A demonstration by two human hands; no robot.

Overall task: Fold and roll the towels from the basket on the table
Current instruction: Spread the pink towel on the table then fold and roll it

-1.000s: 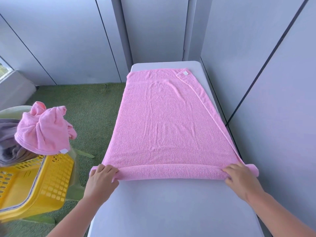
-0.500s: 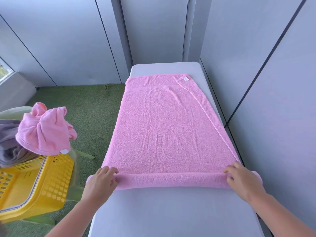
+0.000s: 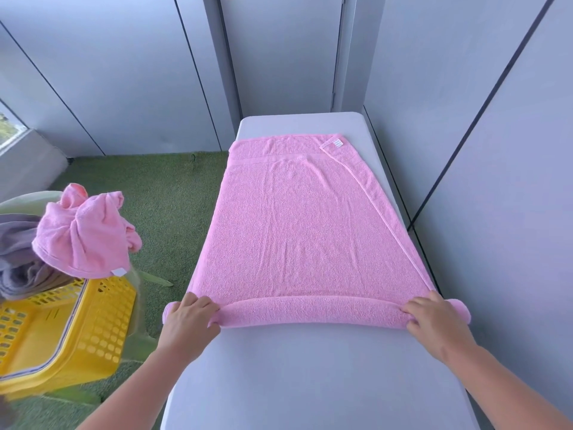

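Both hands press down on the roll: the left hand (image 3: 188,318) curled over its left end, the right hand (image 3: 434,321) over its right. Since a second ago the roll (image 3: 313,311) has thickened and crept up the pink towel (image 3: 304,225), which lies flat on the counter (image 3: 310,383). Most remains unrolled; more towels wait in the basket (image 3: 62,336).

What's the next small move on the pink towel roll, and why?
Probably push the roll another turn away along the table, both hands together. The left hand and right hand each press one end of a thin roll at the near edge, and most of the pink towel lies flat beyond it, unrolled. Even pressure should keep the roll straight.
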